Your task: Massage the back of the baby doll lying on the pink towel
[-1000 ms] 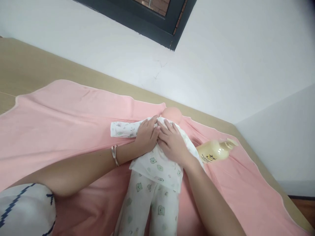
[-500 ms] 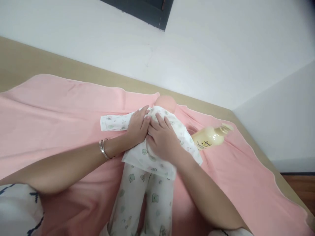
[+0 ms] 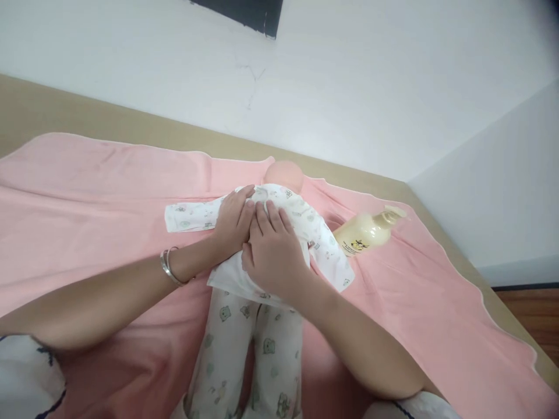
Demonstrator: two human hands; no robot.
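A baby doll in a white printed top (image 3: 288, 201) and matching pants (image 3: 271, 349) lies stretched out on a pink blanket. Its smooth round head (image 3: 283, 173) shows at the far end; no face is visible from here. My left hand (image 3: 236, 220) rests flat on the upper part of the top, a silver bracelet at its wrist. Beside it my right hand (image 3: 276, 247) lies flat on the middle of the top, fingers extended and nearly touching the left. Neither hand grips anything. One doll sleeve (image 3: 187, 216) points left, the other (image 3: 334, 262) slants down to the right.
A pale yellow pump bottle (image 3: 364, 233) lies on its side to the right of the doll. The pink blanket (image 3: 100, 192) covers much of a tan surface (image 3: 144, 125). A white wall (image 3: 340, 87) rises behind, with a dark panel (image 3: 248, 13) at the top.
My right hand has shifted slightly across the top, and its fingers now lie straighter. The right sleeve lies more apart from the body. The whole view has shifted a little.
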